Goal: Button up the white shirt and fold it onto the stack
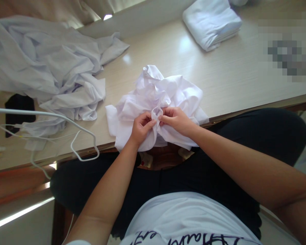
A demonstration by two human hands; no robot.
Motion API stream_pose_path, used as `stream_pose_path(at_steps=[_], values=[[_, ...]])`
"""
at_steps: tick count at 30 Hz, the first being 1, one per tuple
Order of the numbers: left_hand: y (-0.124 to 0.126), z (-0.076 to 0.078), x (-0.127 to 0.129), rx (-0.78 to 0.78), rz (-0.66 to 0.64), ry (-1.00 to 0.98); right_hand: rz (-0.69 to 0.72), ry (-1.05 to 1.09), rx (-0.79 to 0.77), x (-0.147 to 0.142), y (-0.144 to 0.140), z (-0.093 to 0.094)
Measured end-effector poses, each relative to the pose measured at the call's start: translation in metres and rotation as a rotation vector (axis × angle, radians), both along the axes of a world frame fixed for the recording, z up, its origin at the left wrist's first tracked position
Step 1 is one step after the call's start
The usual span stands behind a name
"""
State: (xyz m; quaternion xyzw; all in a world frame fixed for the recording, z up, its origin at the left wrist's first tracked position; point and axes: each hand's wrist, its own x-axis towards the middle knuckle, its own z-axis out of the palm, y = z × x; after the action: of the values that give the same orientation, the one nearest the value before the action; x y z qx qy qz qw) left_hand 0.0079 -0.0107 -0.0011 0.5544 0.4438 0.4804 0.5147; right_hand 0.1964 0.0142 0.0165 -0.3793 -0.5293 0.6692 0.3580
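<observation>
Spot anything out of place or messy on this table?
Mildly. The white hanger juts past the table front edge. The crumpled white garment pinched by the left hand and right hand droops over that edge. No damage or spills.

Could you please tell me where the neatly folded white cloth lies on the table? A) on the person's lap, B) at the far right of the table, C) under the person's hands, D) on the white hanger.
B: the folded white cloth lies at the table's far right, apart from the crumpled white garment that both hands pinch.
</observation>
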Motion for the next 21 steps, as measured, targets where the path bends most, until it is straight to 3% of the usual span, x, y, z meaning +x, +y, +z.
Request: stream_pose_path(at_steps=[21], values=[[0.0016, -0.0039, -0.0002, 0.003, 0.031, -0.046, 0.075, 0.063, -0.084, 0.006, 0.0039, 0.0023]])
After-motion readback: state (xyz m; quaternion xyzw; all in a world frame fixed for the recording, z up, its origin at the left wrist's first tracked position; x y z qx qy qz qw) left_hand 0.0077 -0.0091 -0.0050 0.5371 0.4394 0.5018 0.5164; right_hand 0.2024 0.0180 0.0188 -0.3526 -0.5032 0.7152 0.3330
